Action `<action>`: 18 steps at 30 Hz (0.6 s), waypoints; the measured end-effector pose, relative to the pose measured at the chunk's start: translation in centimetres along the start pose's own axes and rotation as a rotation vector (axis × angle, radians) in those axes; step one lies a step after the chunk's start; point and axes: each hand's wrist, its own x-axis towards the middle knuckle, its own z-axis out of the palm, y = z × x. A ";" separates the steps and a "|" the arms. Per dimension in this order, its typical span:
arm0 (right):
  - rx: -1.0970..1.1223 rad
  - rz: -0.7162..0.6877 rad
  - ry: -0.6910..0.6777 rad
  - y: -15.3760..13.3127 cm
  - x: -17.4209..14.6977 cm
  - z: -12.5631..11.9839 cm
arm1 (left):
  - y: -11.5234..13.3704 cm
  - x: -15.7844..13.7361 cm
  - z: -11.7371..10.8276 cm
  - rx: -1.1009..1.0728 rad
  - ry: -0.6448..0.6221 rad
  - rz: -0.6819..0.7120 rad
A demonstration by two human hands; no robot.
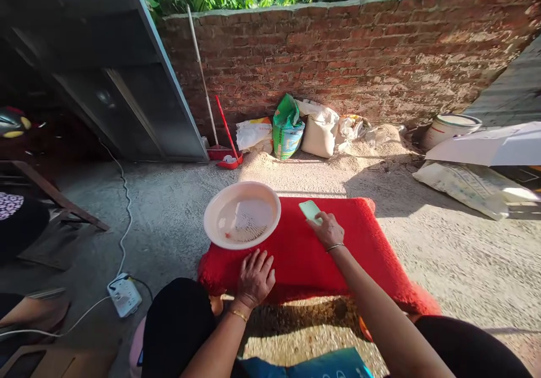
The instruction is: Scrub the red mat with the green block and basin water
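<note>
A red plush cloth [359, 243] covers a low bench in front of me. My left hand [256, 276] lies flat on the near left part of this cloth, fingers stretched out, just below a pale pink basin [208, 228]. Clear water fills part of the basin, which stands on the cloth's left end; a small reddish spot shows in it. My right hand [329, 231] is closed around a pale green flat block [310, 209] with rounded corners, held at the cloth's far middle. Its underside is hidden, and I cannot tell its exact kind.
A power strip [124, 295] with white cords lies on the floor at left. Along the brick wall [338, 57] stand a red dustpan [229, 161], a green sack [288, 130], a white sack [320, 133] and a bucket [452, 127]. A person's foot [46, 313] shows at left.
</note>
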 end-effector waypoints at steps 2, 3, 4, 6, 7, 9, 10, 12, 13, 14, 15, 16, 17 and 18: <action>-0.036 -0.101 -0.032 -3.2 0.3 1.3 | 0.0 0.0 0.1 -0.002 -0.003 0.003; -0.058 -0.138 -0.047 -4.3 0.5 1.8 | 0.0 0.0 0.1 -0.004 -0.003 0.003; -0.081 -0.165 -0.058 -4.8 0.8 2.1 | -0.1 0.0 0.1 -0.006 -0.002 0.004; -0.122 -0.189 -0.067 -4.6 1.6 2.3 | -0.1 0.0 0.2 -0.011 0.006 0.011; -0.140 -0.184 -0.064 -3.8 2.1 2.1 | -0.2 0.0 0.3 -0.012 0.011 0.015; -0.173 -0.132 -0.047 -1.0 3.1 1.1 | -0.2 0.0 0.3 -0.013 0.009 0.018; -0.186 -0.080 -0.035 0.9 3.5 0.3 | -0.2 0.0 0.3 -0.014 0.001 0.016; -0.198 0.068 -0.009 5.6 4.2 -1.8 | -0.1 0.0 0.3 -0.018 -0.017 0.006; -0.196 0.149 0.009 8.1 4.4 -3.0 | 0.0 0.0 0.3 -0.020 -0.021 0.001; -0.187 0.238 0.027 10.6 4.5 -4.2 | 0.0 0.0 0.2 -0.023 -0.020 -0.004; -0.173 0.334 0.039 13.0 4.6 -5.4 | 0.1 0.0 0.2 -0.026 -0.017 -0.008; -0.162 0.426 0.043 15.0 4.6 -6.5 | 0.1 0.0 0.2 -0.028 -0.012 -0.011; -0.154 0.501 0.068 16.7 4.6 -7.3 | 0.2 0.0 0.2 -0.030 -0.008 -0.013; -0.144 0.550 0.092 17.9 4.5 -8.0 | 0.2 0.0 0.2 -0.031 -0.004 -0.013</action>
